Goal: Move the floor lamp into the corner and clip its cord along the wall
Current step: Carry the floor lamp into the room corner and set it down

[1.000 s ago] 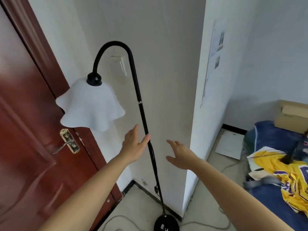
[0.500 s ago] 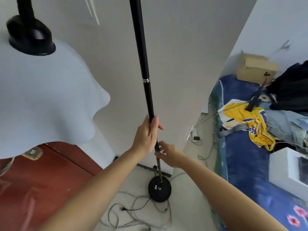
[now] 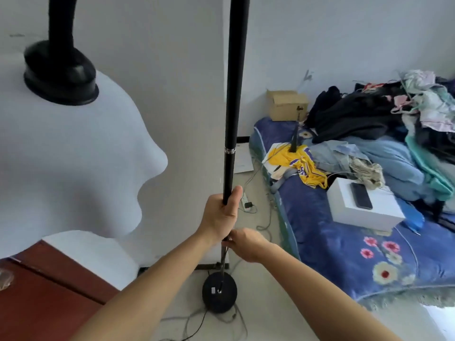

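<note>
Black metal fills the centre of the frame: the floor lamp's pole (image 3: pixel 232 99) is seen running from the top edge down to its round base (image 3: pixel 219 291) on the floor at lower centre. The pole is gripped by the left hand (image 3: pixel 221 215), fingers wrapped shut around it with the thumb laid up the shaft. Just below, the right hand (image 3: pixel 248 244) is closed on the same pole, touching the left hand's wrist. The white scalloped shade (image 3: pixel 73 168) is seen looming at the left, capped by its black collar. Thin cords (image 3: pixel 197 326) are seen tangled on the floor around the base. At the right, a blue flowered bed (image 3: pixel 344 254) is piled with clothes.
</note>
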Tool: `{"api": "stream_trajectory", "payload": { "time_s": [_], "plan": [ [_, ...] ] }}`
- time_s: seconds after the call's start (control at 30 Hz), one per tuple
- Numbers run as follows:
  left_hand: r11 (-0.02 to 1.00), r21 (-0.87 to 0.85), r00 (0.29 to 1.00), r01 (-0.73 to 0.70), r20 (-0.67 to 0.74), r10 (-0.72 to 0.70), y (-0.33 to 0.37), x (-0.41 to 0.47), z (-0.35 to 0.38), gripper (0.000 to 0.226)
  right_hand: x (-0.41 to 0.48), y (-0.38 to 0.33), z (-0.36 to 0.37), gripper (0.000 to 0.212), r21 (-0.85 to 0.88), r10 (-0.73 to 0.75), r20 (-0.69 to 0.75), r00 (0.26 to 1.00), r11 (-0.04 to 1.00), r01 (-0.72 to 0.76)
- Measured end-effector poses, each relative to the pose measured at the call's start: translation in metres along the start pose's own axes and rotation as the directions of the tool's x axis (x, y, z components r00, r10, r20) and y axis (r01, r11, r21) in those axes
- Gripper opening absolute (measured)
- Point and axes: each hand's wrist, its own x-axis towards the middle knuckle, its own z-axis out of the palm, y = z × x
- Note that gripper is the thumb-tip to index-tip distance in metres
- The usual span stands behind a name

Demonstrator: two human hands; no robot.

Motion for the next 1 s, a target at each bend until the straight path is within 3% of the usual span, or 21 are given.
{"api": "stream_trajectory", "payload": {
  "time_s": [0.17, 0.43, 0.67, 0.87, 1.0],
  "plan": [
    [0.993, -0.05, 0.991, -0.11, 0.074, 0.114, 0.061, -0.059, 0.064, 0.061, -0.109, 0.012, -0.009, 0.03, 0.022, 0.069, -0.194, 0.978, 0.998, -0.066],
    [0.973, -0.033, 0.923, -0.228, 0.312, 0.226, 0.123, -0.172, 0.2, 0.067, -0.299, 0.062, 0.01, 0.033, 0.116, 0.238, -0.429, 0.871, 0.971, -0.208],
    [0.974, -0.116, 0.842, -0.194, 0.489, 0.226, 0.135, -0.202, 0.285, 0.068, -0.396, 0.106, 0.016, 0.023, 0.253, 0.444, -0.433, 0.785, 0.895, -0.367],
    [0.97, -0.178, 0.77, -0.164, 0.592, 0.238, 0.15, -0.211, 0.357, 0.065, -0.456, 0.146, 0.003, 0.025, 0.346, 0.653, -0.377, 0.656, 0.757, -0.554],
    [0.963, -0.25, 0.704, -0.103, 0.666, 0.248, 0.163, -0.215, 0.412, 0.062, -0.493, 0.178, -0.008, 0.022, 0.444, 0.776, -0.352, 0.524, 0.631, -0.637]
  ]
}}
